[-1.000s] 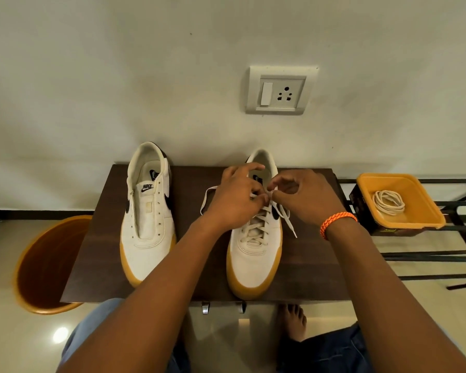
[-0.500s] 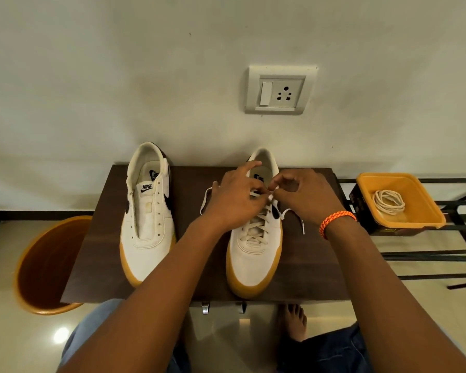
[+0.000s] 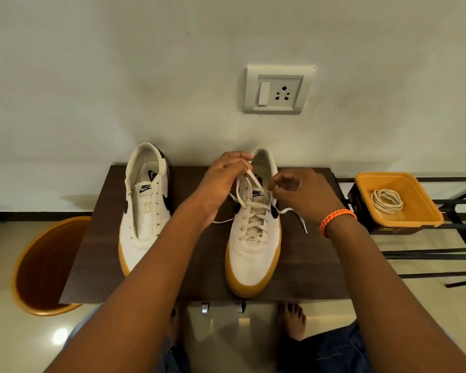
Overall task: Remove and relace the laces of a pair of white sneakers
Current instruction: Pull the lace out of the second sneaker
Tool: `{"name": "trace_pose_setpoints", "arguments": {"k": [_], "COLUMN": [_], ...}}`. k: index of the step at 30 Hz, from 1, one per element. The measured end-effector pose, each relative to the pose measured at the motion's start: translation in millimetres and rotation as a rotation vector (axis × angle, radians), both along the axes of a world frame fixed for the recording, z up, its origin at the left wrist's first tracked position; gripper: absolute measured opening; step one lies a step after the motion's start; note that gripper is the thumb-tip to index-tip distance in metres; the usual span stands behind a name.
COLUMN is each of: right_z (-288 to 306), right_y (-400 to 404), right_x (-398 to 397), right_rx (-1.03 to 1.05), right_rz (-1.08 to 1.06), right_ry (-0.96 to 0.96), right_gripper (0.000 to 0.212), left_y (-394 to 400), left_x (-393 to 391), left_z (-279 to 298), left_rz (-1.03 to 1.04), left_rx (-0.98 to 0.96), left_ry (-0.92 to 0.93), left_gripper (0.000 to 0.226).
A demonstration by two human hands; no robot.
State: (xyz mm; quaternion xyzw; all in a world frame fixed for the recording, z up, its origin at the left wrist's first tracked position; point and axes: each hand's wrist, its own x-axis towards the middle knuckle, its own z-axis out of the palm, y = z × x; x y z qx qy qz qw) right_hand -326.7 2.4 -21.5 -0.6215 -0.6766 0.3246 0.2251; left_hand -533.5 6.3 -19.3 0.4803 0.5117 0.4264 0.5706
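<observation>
Orange tub (image 3: 414, 184) holds a coiled lace (image 3: 387, 200); both hands (image 3: 221, 181) (image 3: 304, 195) pinch the right sneaker's lace (image 3: 246, 184).

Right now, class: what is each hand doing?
Left hand: pinches the lace of the right sneaker, pulled up.
Right hand: fingers curled at the lace by the top eyelets.

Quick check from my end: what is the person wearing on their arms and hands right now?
Both forearms are bare, with no sleeves in view. The right hand has an orange braided wristband on its wrist. The left hand shows no gloves, rings, watch or band.
</observation>
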Motion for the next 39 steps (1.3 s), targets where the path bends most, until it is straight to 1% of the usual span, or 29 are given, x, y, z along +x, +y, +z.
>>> {"name": "trace_pose_setpoints", "arguments": {"k": [1, 2, 4, 6, 7, 9, 10, 11, 14, 16, 20, 22, 23, 24, 26, 27, 28, 29, 30, 31, 33, 35, 37, 39], "right_z": [-0.6, -1.2, -2.1, -2.0, -1.6, -1.1, -1.2, -1.4, -1.9, -1.2, 0.2, 1.0, 1.4, 1.9, 2.8, 3.2, 3.2, 2.9, 2.7, 2.5, 2.4, 2.4, 2.5, 3.4], "right_y": [0.1, 0.3, -0.2, -1.2, -1.6, -1.4, -1.2, -1.0, -0.8, -0.7, -1.4, -1.1, -0.5, 0.0, -0.2, -0.8, -1.0, -0.9, -1.1, -1.2, -0.6, -0.6, -1.0, -1.8], "right_x": [0.0, -0.6, -1.0, -1.5, -1.3, -1.7, -2.0, -2.5, -4.0, -4.5, -5.4, -4.8, -4.5, -3.8, -3.3, -3.2, -3.6, -3.2, -3.5, -3.6, -4.0, -4.8, -5.7, -6.1], "right_rx": [-0.002, -0.001, 0.002, 0.007, 0.01, 0.013, 0.013, 0.011, 0.016, 0.022, 0.023, 0.022, 0.019, 0.02, 0.022, 0.023, 0.023, 0.024, 0.024, 0.025, 0.026, 0.027, 0.025, 0.026], "right_rz": [-0.005, -0.011, -0.026, -0.026, -0.02, -0.007, -0.008, -0.015, -0.028, -0.032, -0.027, -0.016, -0.011, -0.005, 0.002, 0.004, 0.003, 0.001, -0.001, -0.003, -0.007, -0.008, -0.01, -0.011], "right_ry": [0.004, 0.005, 0.009, 0.014, 0.014, 0.022, 0.028, 0.031, 0.014, 0.003, -0.007, -0.044, -0.055, -0.058, -0.053, -0.049, -0.044, -0.039, -0.036, -0.035, -0.038, -0.042, -0.039, -0.039], "right_gripper": [0.01, 0.009, 0.009, 0.009, 0.008, 0.006, 0.005, 0.005, 0.005, 0.006, 0.006, 0.007, 0.008, 0.008, 0.008, 0.008, 0.009, 0.009, 0.009, 0.01, 0.009, 0.008, 0.008, 0.009], "left_y": [-0.7, -1.6, -2.2, 1.0, 1.4, -1.9, -2.4, -3.1, -7.7, -8.8, -3.5, -0.6, -0.2, -0.2, -0.9, -0.4, -0.3, 0.1, 0.3, 0.3, 0.7, -0.8, -2.4, -6.3], "left_x": [-2.0, -2.6, -0.9, 1.3, 2.7, 4.5, 5.8, 7.5, 14.4, 18.4, 14.9, 13.2, 11.4, 9.1, 2.5, -0.4, -2.0, -2.0, -1.4, 0.0, 3.5, 6.6, 9.8, 14.5], "left_z": [1.4, 3.4, 2.8, -4.1, -8.6, -16.4, -21.2, -24.5, -29.6, -32.5, -36.8, -31.3, -25.6, -19.1, -9.9, -7.3, -4.8, -3.9, -4.5, -5.8, -16.6, -22.4, -27.5, -27.3], "left_rz": [-0.017, -0.036, -0.024, 0.018, 0.0, -0.15, -0.216, -0.257, -0.259, -0.216, -0.167, -0.155, -0.137, -0.11, -0.016, 0.038, 0.084, 0.121, 0.14, 0.125, -0.006, -0.154, -0.237, -0.239], "left_rx": [-0.02, -0.029, -0.004, 0.13, 0.182, 0.218, 0.214, 0.218, 0.289, 0.299, 0.314, 0.271, 0.215, 0.145, 0.025, -0.01, -0.03, -0.023, 0.022, 0.101, 0.224, 0.211, 0.216, 0.257], "left_ry": [-0.057, -0.069, 0.014, 0.242, 0.383, 0.631, 0.709, 0.761, 0.822, 0.793, 0.626, 0.516, 0.42, 0.29, 0.032, -0.037, -0.063, -0.046, 0.029, 0.161, 0.402, 0.555, 0.692, 0.758], "left_gripper": [0.026, 0.026, 0.022, 0.023, 0.024, 0.033, 0.039, 0.041, 0.025, 0.02, 0.023, 0.013, 0.005, 0.006, 0.016, 0.022, 0.027, 0.026, 0.021, 0.016, 0.014, 0.022, 0.028, 0.019]}}
